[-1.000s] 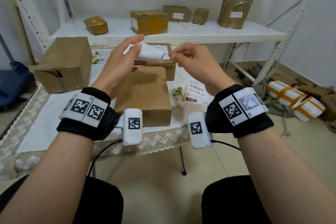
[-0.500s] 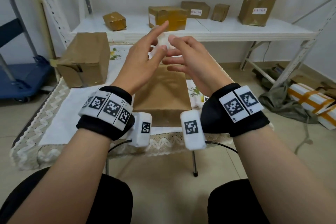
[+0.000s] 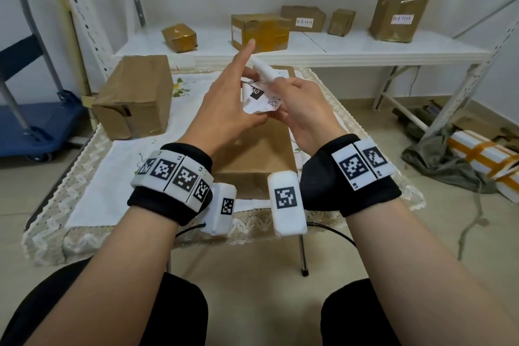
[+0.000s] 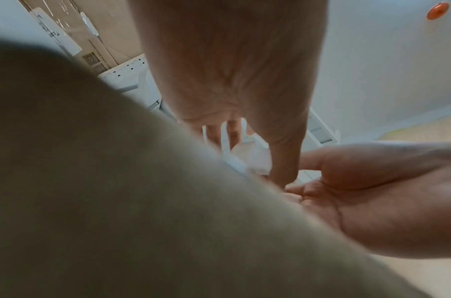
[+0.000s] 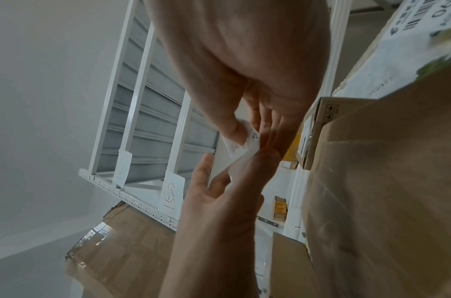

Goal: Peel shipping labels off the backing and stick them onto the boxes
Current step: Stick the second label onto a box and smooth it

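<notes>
Both hands hold a white shipping label (image 3: 259, 97) in the air above a flat brown box (image 3: 258, 154) on the table. Its printed face with a QR code shows in the head view. My left hand (image 3: 238, 98) pinches the label's left side with thumb and fingers, index finger straight and pointing up. My right hand (image 3: 286, 95) pinches the right side, where the white backing (image 3: 264, 70) curls upward into a roll. The right wrist view shows the label (image 5: 244, 147) nipped between the right thumb and fingers, with left fingertips on it from below.
A taller brown box (image 3: 134, 95) stands at the table's left, another (image 3: 283, 70) behind the hands. A loose label (image 5: 423, 20) lies on the tablecloth (image 3: 92, 177). Several taped boxes sit on the white shelf (image 3: 365, 48). A blue cart (image 3: 33, 121) is left, bundles lie on the floor right.
The hands came together and then drew slightly apart; the label's printed face now shows between them, with the backing curled up at its top. My left index finger has straightened upward.
</notes>
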### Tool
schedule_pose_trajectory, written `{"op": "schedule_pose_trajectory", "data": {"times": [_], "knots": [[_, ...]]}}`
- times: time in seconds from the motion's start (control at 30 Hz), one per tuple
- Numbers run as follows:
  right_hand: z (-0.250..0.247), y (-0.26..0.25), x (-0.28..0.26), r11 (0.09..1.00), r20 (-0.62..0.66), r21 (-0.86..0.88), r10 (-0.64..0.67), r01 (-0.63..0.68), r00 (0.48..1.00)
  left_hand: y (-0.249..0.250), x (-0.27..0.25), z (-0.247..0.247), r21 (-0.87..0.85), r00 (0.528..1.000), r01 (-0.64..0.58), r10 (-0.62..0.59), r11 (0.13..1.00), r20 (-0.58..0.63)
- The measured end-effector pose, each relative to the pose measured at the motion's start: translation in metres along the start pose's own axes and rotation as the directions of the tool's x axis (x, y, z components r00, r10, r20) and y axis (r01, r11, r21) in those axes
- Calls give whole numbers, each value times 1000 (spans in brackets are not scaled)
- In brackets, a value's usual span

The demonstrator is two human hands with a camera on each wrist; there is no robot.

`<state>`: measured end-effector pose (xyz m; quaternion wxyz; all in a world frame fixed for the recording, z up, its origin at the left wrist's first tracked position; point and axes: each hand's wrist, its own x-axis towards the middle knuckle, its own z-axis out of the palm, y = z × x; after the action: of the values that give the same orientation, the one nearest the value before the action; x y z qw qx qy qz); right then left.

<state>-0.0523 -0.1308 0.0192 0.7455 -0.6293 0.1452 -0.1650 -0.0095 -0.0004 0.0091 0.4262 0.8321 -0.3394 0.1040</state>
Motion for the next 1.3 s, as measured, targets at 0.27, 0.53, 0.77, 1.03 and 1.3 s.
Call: {"op": "schedule_pose_trajectory", "data": {"times": [0.27,0.53,0.77,1.03,1.3], "knots": [[-3,-1,0,986,-73,164,48,-36,996,-8,1,-7,8,998,-64,64,998,-2],[-2,3,6,979,-144,201,42,-12,989,-5,-1,-11,4,991,-130,130,991,23],[2,4,7,999,-131,-32,1,-5,991,5,-7,-16,-91,1000,-6,7,996,15],[1,4,5,998,-79,-60,-7,3,997,-7,-1,-24,-239,971,148,-187,960,-149],[-2,14,14,976,-121,-214,-63,36,991,-13,-3,-36,-485,953,302,-273,821,131]]}}
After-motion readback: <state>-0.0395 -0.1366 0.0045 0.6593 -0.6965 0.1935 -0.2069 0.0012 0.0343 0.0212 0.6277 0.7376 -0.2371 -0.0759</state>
